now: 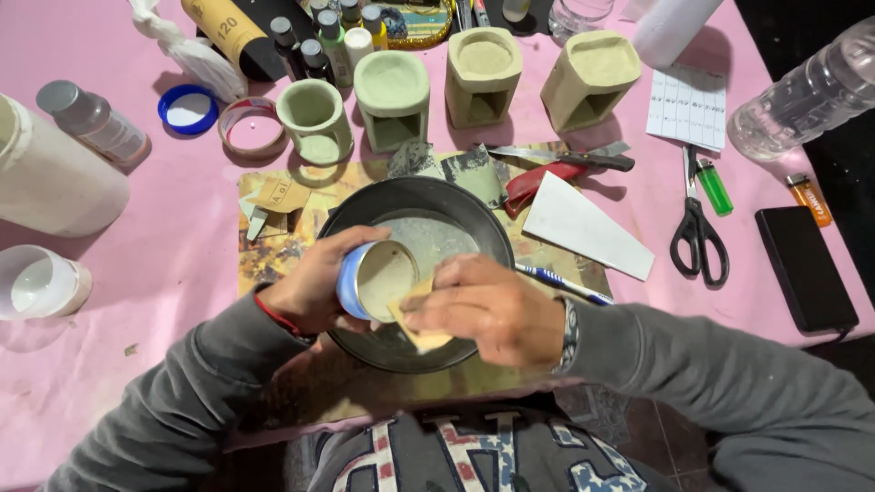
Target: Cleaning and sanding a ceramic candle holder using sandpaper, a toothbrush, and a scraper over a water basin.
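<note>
Gripping a small round blue-walled pot (375, 278), the left hand (314, 287) wraps its fingers around the outside and tips the piece on its side, so the pale flat end faces the right hand and the pot's axis runs roughly left to right across the body. The right hand (488, 305) meets that face head-on, fingers pressed together and pinching a folded tan scrap of sandpaper (421, 335) flat against the lower edge of the pale face; both hands are touching the work, the left carrying it, the right just beside it on the open side. All this hangs over a dark round pan (474, 214) dusted with pale powder, which sits on a worn printed board (273, 246) on the pink-covered bench (164, 255). Moving outward: behind the pan stand four greenish unglazed pieces, a round cup (314, 117) and three squarish burners (392, 96) with hollow tops and cut-out fronts. A red-handled knife (556, 169) and a white card (588, 228) lie to the right of the pan, a blue pen (563, 285) pokes out from under the right wrist, and further right are black scissors (698, 232), a green lighter (714, 187), an orange lighter (809, 199) and a black phone (806, 269). Over on the left edge, a white tub (55, 187) and a clear cup (41, 282).
</note>
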